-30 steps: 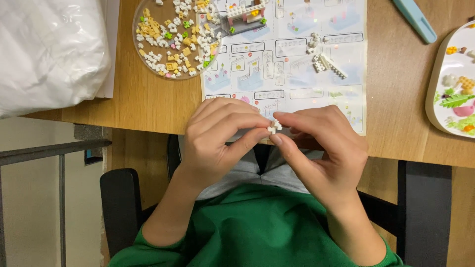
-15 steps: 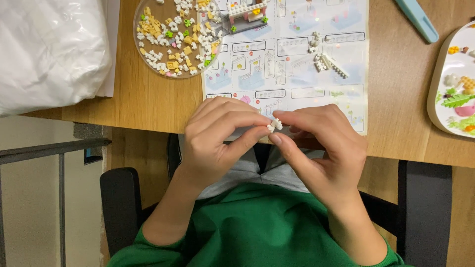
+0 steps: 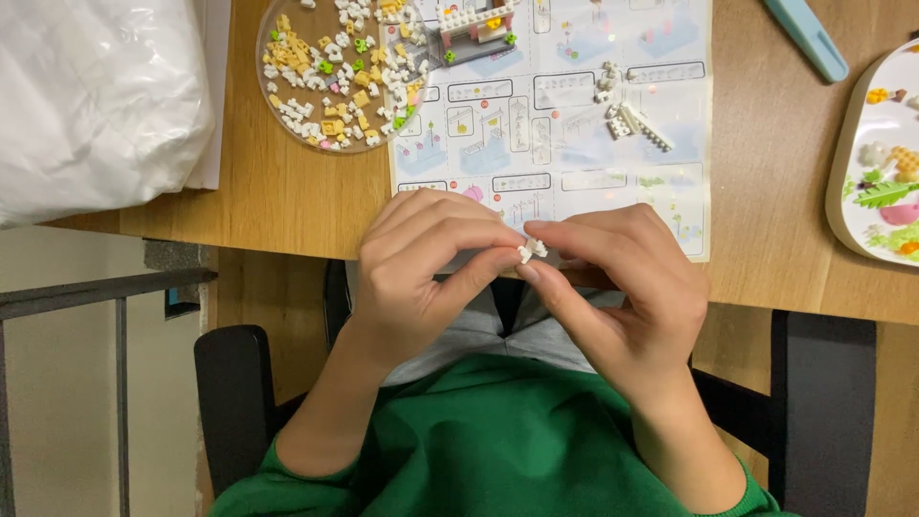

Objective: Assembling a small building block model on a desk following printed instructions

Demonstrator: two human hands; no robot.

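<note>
Both hands' fingers (image 3: 498, 260) pinch white bricks (image 3: 530, 251)

Head-worn camera, straight down, close over wooden table (image 3: 287, 201) edge, lap

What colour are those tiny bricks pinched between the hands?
White: the tiny bricks show best in the head view, pinched between both hands.

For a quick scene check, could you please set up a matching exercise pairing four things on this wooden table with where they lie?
Things:
1. round clear dish of small yellow and white bricks
2. white plastic bag
3. tiny white brick piece
4. light blue flat tool

Places:
A. pinched between both hands
B. top right, beside the printed instruction sheet
C. far left
D. at the sheet's upper left corner

Pairs: 1-D, 2-C, 3-A, 4-B
</note>
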